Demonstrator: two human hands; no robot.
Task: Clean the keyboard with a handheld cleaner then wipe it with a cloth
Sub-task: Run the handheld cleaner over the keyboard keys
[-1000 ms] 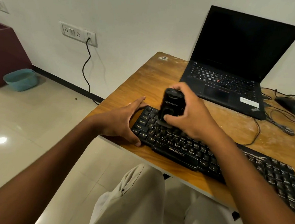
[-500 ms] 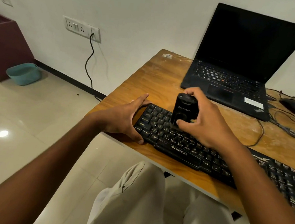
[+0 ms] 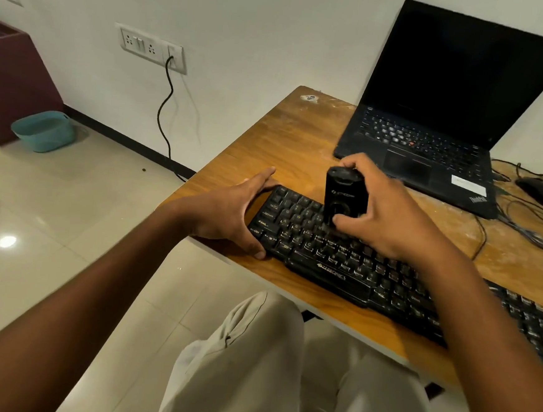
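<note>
The wooden worktop (image 3: 301, 136) carries a black Zebronics keyboard (image 3: 333, 269) lying along its near edge, its left end close to the near left corner and its right end running out of view toward the right. An open ThinkPad laptop (image 3: 432, 121) with a dark screen sits at the far edge, and a mouse (image 3: 541, 191) with loose cables lies by the right edge. The right hand (image 3: 389, 215) has its grip wrapped around the black handheld cleaner (image 3: 342, 195), thumb in front and fingers behind, standing it upright with its lower end down on the keys in the left part of the keyboard. The left hand (image 3: 230, 212) spans the keyboard's left end, index finger straight along the far corner and thumb pressing the near corner, steadying it without curling round it. By my judgement the cleaning pass is under way and early: most of the keyboard to the right appears uncovered, and the wiping step is left. No cloth is in view.
</note>
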